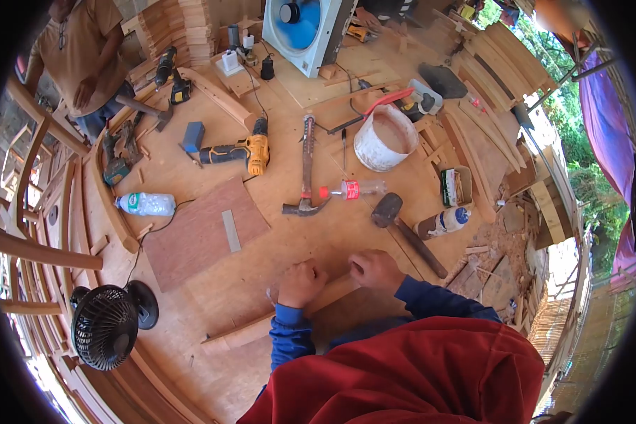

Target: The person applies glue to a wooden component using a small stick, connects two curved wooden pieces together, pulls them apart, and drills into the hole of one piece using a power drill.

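My left hand (302, 283) is closed, its fingers curled, just above a curved wooden piece (244, 333) at the near side of the table. To its right, my right hand (377, 271) is also closed, near the other end of that piece. Whatever either hand may hold is too small or hidden to make out. Beyond them lie a claw hammer (307, 166), a plastic bottle with a red cap (350, 189) and a dark-headed mallet (411, 237). A reddish plywood sheet (191, 244) with a flat metal strip (231, 230) on it is to the left.
A yellow drill (247, 152), a white bucket (385, 138) and a glue bottle (445, 222) stand or lie farther out. A black fan (106, 325) is at left, a water bottle (146, 204) behind it. Across the table is another person (85, 63); a large blue-bladed fan (300, 25) stands at the back.
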Motion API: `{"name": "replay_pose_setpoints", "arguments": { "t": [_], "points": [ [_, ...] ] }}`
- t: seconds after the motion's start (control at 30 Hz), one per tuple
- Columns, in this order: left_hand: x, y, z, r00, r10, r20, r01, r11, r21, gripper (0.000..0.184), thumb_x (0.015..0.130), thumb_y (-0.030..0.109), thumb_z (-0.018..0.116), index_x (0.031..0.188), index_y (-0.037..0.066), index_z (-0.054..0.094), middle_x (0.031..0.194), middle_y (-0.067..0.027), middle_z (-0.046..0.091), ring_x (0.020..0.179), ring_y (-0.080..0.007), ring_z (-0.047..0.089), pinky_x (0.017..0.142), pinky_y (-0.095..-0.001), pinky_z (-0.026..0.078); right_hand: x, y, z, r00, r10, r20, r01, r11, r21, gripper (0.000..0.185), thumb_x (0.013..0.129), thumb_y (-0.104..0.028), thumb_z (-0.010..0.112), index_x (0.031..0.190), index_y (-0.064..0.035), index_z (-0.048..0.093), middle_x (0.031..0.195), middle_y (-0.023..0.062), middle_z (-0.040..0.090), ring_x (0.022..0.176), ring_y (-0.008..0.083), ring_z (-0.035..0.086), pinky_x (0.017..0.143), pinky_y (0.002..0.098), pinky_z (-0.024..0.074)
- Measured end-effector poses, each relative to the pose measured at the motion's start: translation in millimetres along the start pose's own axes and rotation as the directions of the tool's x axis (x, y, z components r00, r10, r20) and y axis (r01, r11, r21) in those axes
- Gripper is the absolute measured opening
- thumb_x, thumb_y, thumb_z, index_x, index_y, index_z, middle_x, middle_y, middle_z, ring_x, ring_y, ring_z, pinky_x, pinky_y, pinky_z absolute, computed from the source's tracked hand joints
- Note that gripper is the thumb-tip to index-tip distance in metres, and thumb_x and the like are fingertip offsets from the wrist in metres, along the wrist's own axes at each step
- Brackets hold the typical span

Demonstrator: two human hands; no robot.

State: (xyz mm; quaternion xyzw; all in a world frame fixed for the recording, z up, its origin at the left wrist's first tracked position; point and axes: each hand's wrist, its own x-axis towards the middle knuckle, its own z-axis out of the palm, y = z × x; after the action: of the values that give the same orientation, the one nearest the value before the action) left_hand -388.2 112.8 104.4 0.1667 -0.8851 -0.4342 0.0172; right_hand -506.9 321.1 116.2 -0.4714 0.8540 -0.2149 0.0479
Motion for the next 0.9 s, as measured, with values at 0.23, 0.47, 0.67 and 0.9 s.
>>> {"name": "replay_pose_setpoints", "arguments": {
  "t": [0.23, 0.47, 0.67, 0.9],
  "points": [
    [-1.0, -6.2, 7.5, 0.999, 0.023, -0.029, -0.023, 1.000, 0.021, 0.022, 0.085, 0.026, 0.066, 0.079, 0.005, 0.069, 0.079, -0.0240, 0.070, 0.079, -0.0442, 0.070, 0.072, -0.0554, 0.057, 0.5, -1.1, -2.7, 1.000, -0.015, -0.006, 0.015, 1.000, -0.016, 0.009, 0.084, -0.018, 0.066, 0.089, -0.0104, 0.065, 0.080, 0.0095, 0.069, 0.076, 0.0306, 0.069, 0.068, 0.0442, 0.0560],
    [-1.6, -8.9, 9.1, 0.998, 0.041, -0.039, -0.042, 0.999, -0.015, 0.024, 0.086, 0.026, 0.068, 0.076, 0.004, 0.067, 0.078, -0.0218, 0.070, 0.077, -0.0427, 0.070, 0.067, -0.0511, 0.055, -1.2, -3.3, -1.2, 0.999, 0.025, -0.020, -0.026, 1.000, -0.013, 0.008, 0.084, -0.018, 0.066, 0.089, -0.0116, 0.065, 0.080, 0.0100, 0.068, 0.076, 0.0314, 0.069, 0.068, 0.0444, 0.0554],
    [-0.6, -7.0, 8.3, 0.999, 0.021, -0.027, -0.021, 1.000, 0.013, 0.023, 0.087, 0.026, 0.066, 0.078, 0.004, 0.068, 0.078, -0.0230, 0.070, 0.078, -0.0433, 0.071, 0.069, -0.0524, 0.056, -1.1, -2.3, 0.7, 0.999, 0.021, -0.029, -0.022, 0.999, -0.026, 0.009, 0.084, -0.019, 0.065, 0.089, -0.0115, 0.065, 0.080, 0.0095, 0.068, 0.075, 0.0310, 0.069, 0.067, 0.0444, 0.0556],
    [0.2, -10.5, 11.1, 1.000, 0.016, -0.015, -0.015, 1.000, 0.022, 0.023, 0.086, 0.026, 0.062, 0.083, 0.004, 0.069, 0.080, -0.0252, 0.071, 0.078, -0.0443, 0.071, 0.072, -0.0561, 0.058, -0.4, -3.7, -1.2, 1.000, -0.004, -0.030, 0.002, 0.998, -0.057, 0.008, 0.085, -0.019, 0.065, 0.089, -0.0117, 0.065, 0.077, 0.0086, 0.068, 0.071, 0.0299, 0.068, 0.065, 0.0440, 0.0553]
  ]
}}
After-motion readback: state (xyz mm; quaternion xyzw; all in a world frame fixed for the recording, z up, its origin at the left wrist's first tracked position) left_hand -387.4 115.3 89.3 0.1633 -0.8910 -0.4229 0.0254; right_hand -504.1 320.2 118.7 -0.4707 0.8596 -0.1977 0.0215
